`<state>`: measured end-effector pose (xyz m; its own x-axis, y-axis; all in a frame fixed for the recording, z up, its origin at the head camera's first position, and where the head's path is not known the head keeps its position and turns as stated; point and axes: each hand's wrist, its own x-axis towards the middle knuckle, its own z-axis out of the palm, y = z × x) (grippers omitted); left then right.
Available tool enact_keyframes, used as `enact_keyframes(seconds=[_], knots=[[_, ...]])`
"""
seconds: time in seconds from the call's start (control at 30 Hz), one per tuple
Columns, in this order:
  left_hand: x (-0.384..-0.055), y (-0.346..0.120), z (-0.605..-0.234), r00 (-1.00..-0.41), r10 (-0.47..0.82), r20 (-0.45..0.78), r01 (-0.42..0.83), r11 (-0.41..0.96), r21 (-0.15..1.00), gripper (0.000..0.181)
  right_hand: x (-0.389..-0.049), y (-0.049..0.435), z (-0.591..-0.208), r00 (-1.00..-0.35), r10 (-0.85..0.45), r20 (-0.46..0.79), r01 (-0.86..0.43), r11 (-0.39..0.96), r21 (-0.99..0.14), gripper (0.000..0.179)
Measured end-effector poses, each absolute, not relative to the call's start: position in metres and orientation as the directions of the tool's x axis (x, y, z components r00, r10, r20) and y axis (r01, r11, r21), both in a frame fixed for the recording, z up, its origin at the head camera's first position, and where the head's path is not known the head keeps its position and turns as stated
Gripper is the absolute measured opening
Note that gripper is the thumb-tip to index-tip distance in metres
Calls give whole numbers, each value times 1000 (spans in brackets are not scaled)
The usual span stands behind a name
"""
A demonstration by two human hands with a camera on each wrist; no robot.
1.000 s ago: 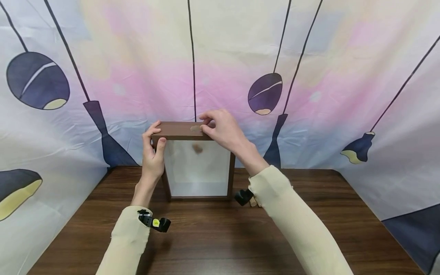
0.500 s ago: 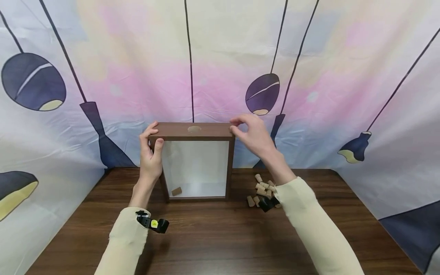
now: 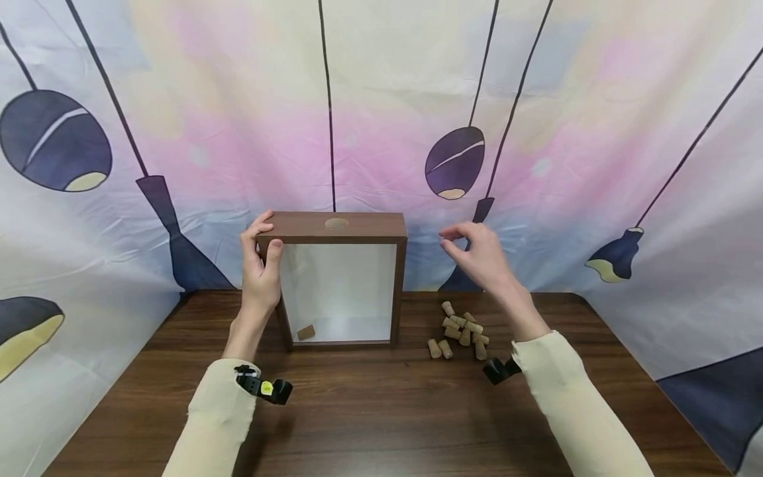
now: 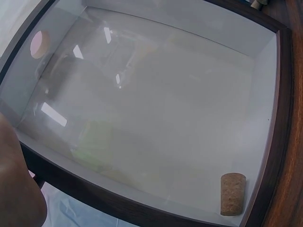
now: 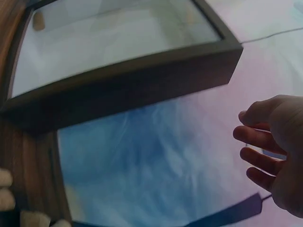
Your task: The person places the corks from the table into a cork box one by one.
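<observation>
A brown wooden shadow box [image 3: 372, 227] with a clear front and white inside stands upright on the table. Its top has a round hole [image 3: 336, 224]. One cork [image 4: 232, 194] lies inside, in the lower left corner as the head view shows it. My left hand [image 3: 260, 270] grips the box's upper left corner, thumb on the front and fingers over the top. To the right of the box, my right hand [image 3: 481, 257] is in the air, apart from everything. Its fingers are loosely bent with nothing between them.
Several loose corks [image 3: 453, 332] lie in a pile on the dark wooden table [image 3: 369, 411], right of the box. A patterned cloth [image 3: 381, 99] hangs close behind the box and along both sides.
A cork has dropped through the top hole to the box's bottom left. My right hand has moved off the box top, right and slightly down, uncovering the pile. My left hand keeps its hold.
</observation>
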<state>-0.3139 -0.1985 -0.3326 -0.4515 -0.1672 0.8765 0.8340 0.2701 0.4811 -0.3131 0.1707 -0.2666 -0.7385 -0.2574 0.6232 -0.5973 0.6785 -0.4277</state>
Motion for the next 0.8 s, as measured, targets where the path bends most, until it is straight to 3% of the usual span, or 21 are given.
enact_keyframes(seconds=[0.27,0.8], knots=[[-290,-189,-316,-452,-159,878,834,274,479,37,-316,193,-296,-821,-280,497,-521,724,-452,21],[-287,-189,-314,-460,-141,876,828,288,481,37,-322,232,-353,-855,-332,399,-492,763,-419,18]])
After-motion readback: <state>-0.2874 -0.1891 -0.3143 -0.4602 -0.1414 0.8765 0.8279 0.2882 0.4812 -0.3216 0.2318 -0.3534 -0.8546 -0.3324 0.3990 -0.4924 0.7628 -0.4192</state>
